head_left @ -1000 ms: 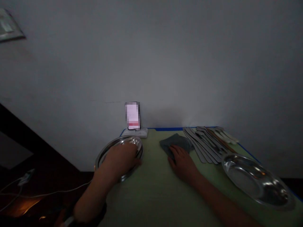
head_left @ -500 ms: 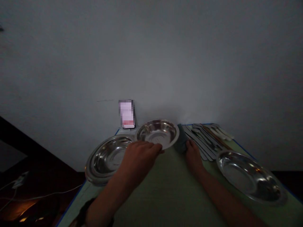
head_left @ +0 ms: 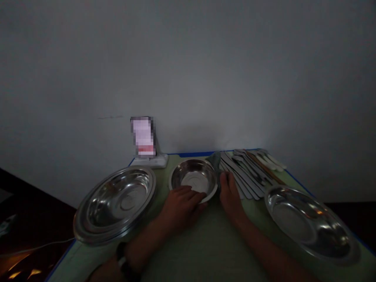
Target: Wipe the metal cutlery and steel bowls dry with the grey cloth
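My left hand (head_left: 180,205) grips the near rim of a small steel bowl (head_left: 194,180), which sits low over the green table (head_left: 199,246) at its middle. My right hand (head_left: 230,197) is closed on a grey cloth (head_left: 216,162), holding it against the bowl's right side. To the left of the bowl lies a large steel plate (head_left: 116,201). A second large steel plate (head_left: 308,221) rests on the right.
A row of several flat metal utensils (head_left: 249,172) lies at the back right of the table. A phone (head_left: 143,137) stands against the wall on a white base (head_left: 152,161). The floor at the left is dark, with a white cable (head_left: 38,248).
My left hand lifted the small bowl off the left plate and brought it to the table's middle. My right hand picked up the cloth and moved it to the bowl. The view shifted right.
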The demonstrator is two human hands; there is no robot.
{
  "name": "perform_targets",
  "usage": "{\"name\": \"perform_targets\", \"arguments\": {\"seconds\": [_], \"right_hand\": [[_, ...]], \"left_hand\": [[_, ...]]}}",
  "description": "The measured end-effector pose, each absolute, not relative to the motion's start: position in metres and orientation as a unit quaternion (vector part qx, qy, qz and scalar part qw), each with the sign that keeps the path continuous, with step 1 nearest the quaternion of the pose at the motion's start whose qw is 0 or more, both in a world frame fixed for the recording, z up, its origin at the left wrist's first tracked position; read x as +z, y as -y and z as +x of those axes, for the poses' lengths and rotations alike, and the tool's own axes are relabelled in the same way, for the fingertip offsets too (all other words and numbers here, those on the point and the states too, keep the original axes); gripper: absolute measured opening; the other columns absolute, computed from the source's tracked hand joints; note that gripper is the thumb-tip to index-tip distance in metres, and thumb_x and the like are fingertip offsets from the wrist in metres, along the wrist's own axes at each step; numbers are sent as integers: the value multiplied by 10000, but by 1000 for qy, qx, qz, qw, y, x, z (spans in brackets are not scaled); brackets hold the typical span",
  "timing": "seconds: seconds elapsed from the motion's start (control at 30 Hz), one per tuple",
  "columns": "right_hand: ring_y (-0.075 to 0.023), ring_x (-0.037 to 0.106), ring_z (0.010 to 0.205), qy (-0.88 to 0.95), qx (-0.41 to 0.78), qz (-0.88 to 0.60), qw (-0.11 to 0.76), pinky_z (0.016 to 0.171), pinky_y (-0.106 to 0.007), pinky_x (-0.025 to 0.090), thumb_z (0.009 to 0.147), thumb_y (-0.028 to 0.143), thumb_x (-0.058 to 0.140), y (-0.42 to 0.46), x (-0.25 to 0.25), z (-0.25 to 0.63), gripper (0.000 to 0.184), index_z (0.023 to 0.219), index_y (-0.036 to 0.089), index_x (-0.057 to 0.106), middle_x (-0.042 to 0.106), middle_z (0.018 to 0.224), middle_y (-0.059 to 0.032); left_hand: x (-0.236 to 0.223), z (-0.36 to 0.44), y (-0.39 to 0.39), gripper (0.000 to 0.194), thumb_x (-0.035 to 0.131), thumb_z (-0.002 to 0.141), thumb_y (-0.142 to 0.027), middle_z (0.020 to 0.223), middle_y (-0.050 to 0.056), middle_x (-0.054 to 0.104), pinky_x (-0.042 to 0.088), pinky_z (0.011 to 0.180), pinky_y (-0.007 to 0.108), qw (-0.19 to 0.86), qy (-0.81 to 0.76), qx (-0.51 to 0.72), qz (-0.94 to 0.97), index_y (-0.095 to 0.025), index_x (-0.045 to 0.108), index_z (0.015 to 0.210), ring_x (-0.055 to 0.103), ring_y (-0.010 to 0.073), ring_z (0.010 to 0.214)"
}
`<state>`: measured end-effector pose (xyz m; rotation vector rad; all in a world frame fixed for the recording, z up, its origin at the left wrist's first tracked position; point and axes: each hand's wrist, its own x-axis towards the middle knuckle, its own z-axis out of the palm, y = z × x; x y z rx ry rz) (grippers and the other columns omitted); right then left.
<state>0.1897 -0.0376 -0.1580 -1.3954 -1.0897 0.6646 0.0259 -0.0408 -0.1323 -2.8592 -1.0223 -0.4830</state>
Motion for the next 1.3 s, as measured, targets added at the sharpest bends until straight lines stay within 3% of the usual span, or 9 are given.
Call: {"name": "perform_targets", "arguments": {"seconds": [0.13, 0.23, 0.43, 0.53, 0.7, 0.8, 0.93, 1.03, 1.3], "right_hand": [[-208, 558, 752, 494, 264, -610, 561, 694, -336, 440, 695, 375, 580, 36, -157, 191, 312, 902, 206, 420, 582, 820, -45], [-174, 525, 688, 468, 271, -607, 582, 637, -300, 424, 711, 359, 554, 32, -158, 194, 235, 831, 208, 420, 548, 743, -6], [-118, 418, 599, 411, 287, -590, 633, 555, -238, 358, 721, 369, 533, 30, -161, 196, 240, 707, 221, 344, 420, 636, 56], [-136, 435, 635, 454, 234, -608, 608, 593, -265, 387, 751, 322, 476, 32, -160, 196, 166, 723, 227, 343, 427, 665, 38], [-230, 457, 1115, 638, 63, -575, 508, 905, -426, 396, 679, 99, 398, 38, -152, 200, 166, 763, 236, 359, 522, 1136, -107], [-228, 305, 1304, 737, 5, -513, 439, 1034, -473, 296, 623, 27, 384, 47, -147, 200, 251, 781, 220, 412, 414, 1368, -105], [-228, 364, 1286, 809, 44, -477, 341, 1043, -432, 329, 760, 205, 490, 58, -142, 193, 115, 869, 181, 518, 472, 1344, -123], [-238, 341, 1301, 791, 31, -482, 375, 1037, -444, 339, 808, 355, 493, 59, -137, 192, 241, 953, 170, 547, 447, 1361, -126], [-260, 231, 1352, 710, -32, -576, 404, 1080, -506, 280, 781, 162, 462, 49, -142, 205, 601, 1355, 150, 285, 288, 1449, -124]], "left_hand": [[-127, 26, 50, 311, 441, 861, -239, 1029, 68, 692, 341, 1014, 456, -14, 282, -210, -936, -162, 578, 1129, 618, 213, 948], [-130, 28, 55, 291, 450, 834, -151, 1085, 38, 663, 251, 1065, 481, -25, 277, -275, -920, -225, 592, 1078, 534, 215, 1096], [-143, 35, 45, 555, 537, 773, -172, 1458, 137, 198, 257, 1072, 482, -79, 458, -443, -767, -195, 344, 1293, 182, 272, 1360], [-145, 35, 34, 681, 543, 761, -247, 1391, 159, 363, 329, 1040, 453, -257, 549, -462, -647, -153, 232, 1359, 361, 264, 1285], [-145, 34, 25, 362, 510, 698, -232, 984, 75, 692, 527, 775, 354, -489, 548, -461, -498, -134, 591, 1037, 644, 248, 930], [-144, 33, 26, 326, 513, 679, -231, 862, 56, 713, 534, 706, 332, -515, 568, -468, -440, -130, 614, 972, 669, 240, 837], [-139, 34, 29, 358, 507, 699, -277, 937, 51, 700, 523, 747, 334, -489, 570, -473, -460, -154, 593, 1023, 654, 240, 888], [-134, 36, 35, 401, 473, 704, -246, 1093, 32, 659, 500, 834, 327, -461, 550, -452, -530, -193, 564, 1091, 610, 227, 1006], [-139, 39, 41, 558, 442, 674, -204, 1219, 45, 596, 528, 783, 349, -458, 531, -419, -576, -179, 477, 1231, 600, 248, 1024]]}}
